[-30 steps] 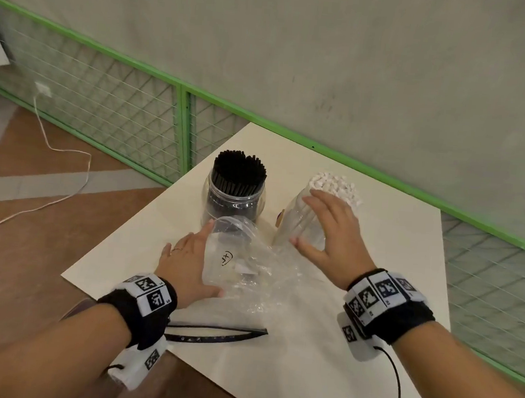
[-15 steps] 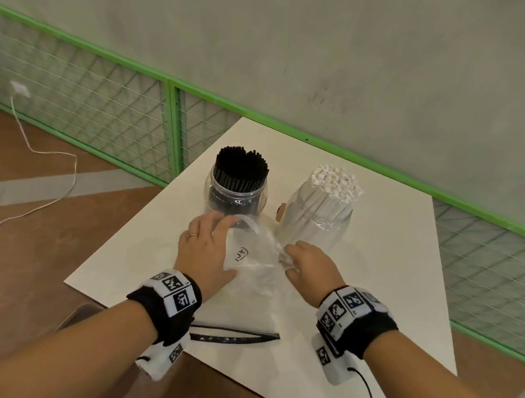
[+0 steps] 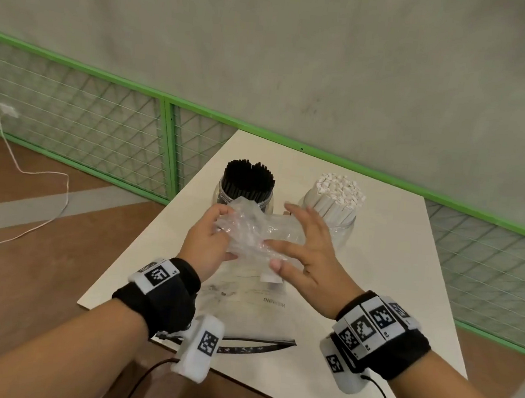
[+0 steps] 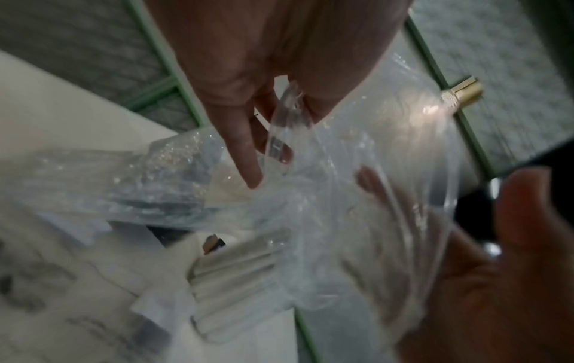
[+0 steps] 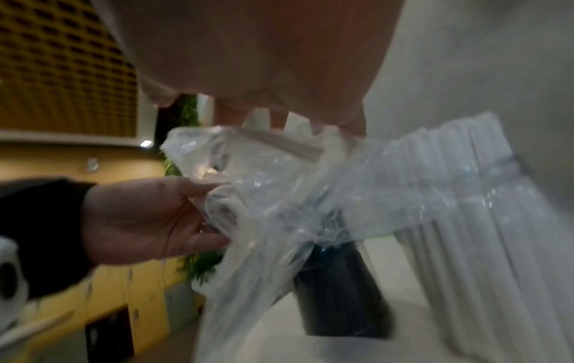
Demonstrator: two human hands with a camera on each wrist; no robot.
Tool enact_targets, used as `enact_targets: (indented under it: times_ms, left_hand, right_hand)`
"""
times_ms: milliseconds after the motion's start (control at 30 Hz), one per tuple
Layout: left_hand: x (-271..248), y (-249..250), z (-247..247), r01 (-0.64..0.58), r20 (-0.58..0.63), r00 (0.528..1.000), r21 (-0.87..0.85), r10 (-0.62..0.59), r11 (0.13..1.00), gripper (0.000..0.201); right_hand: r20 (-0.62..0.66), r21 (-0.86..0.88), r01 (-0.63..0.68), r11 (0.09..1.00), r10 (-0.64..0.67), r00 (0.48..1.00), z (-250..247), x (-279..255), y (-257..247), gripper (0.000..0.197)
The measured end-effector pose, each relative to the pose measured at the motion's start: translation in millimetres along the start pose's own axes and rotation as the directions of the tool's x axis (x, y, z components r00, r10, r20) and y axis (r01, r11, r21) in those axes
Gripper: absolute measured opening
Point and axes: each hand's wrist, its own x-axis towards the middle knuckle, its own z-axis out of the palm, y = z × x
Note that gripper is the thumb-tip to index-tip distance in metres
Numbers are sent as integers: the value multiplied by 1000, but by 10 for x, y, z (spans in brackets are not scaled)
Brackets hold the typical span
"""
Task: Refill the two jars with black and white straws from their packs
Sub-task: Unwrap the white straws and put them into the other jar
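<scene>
A crumpled clear plastic pack (image 3: 252,233) hangs just above the white table (image 3: 391,273), between my two hands. My left hand (image 3: 221,223) grips its left side with curled fingers; the left wrist view shows the film (image 4: 341,196) pinched between them. My right hand (image 3: 278,238) has its fingers spread straight and presses on the pack's right side. Behind the hands stand the jar of black straws (image 3: 248,185) and the jar of white straws (image 3: 337,199), both full. In the right wrist view the pack (image 5: 264,196) drapes in front of both jars.
A second flat clear pack with a black zip strip (image 3: 255,344) lies on the table's near edge. A green mesh fence (image 3: 102,134) runs behind the table, and a white cable (image 3: 49,186) trails on the floor at the left.
My right hand left the white straw jar and came to the pack. Both hands have lifted the pack off the table, and the right fingers now spread out.
</scene>
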Motion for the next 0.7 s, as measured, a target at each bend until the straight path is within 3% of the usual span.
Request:
enact_targets:
  times_ms: [67, 133, 200, 267, 367, 467, 600, 667, 700]
  left_hand:
    - [-45, 118, 7, 55, 46, 998, -177, -47, 983, 21]
    - [-72, 216, -3, 81, 89, 994, -263, -60, 961, 20]
    - [-85, 258, -55, 151, 153, 982, -315, -107, 937, 23]
    - [-92, 244, -116, 221, 239, 961, -347, -142, 911, 29]
    - [-135, 217, -168, 295, 344, 925, -375, -164, 879, 32]
    - [-176, 147, -198, 350, 419, 886, -321, -200, 880, 43]
    - [-278, 150, -278, 409, 521, 820, -240, -239, 880, 52]
    - [-359, 203, -273, 327, 512, 828, -112, -228, 938, 47]
    - [-395, 231, -251, 200, 458, 871, 5, -180, 980, 46]
  right_hand:
    - [3, 284, -81, 955, 84, 996, 14, 41, -78, 44]
    - [-124, 340, -86, 937, 135, 983, 57, 77, -127, 40]
    - [-212, 336, -116, 935, 195, 958, 137, 112, -132, 76]
    - [-204, 334, -214, 918, 292, 935, 185, 159, -140, 113]
    - [-45, 307, -326, 894, 356, 933, 203, 205, -140, 132]
    - [77, 369, -348, 862, 345, 935, 260, 186, -178, 115]
    - [114, 290, -360, 887, 341, 933, 372, 135, -170, 62]
    - [120, 187, -383, 905, 366, 923, 393, 109, -165, 32]
    - [97, 137, -384, 913, 374, 922, 392, 101, -157, 16]
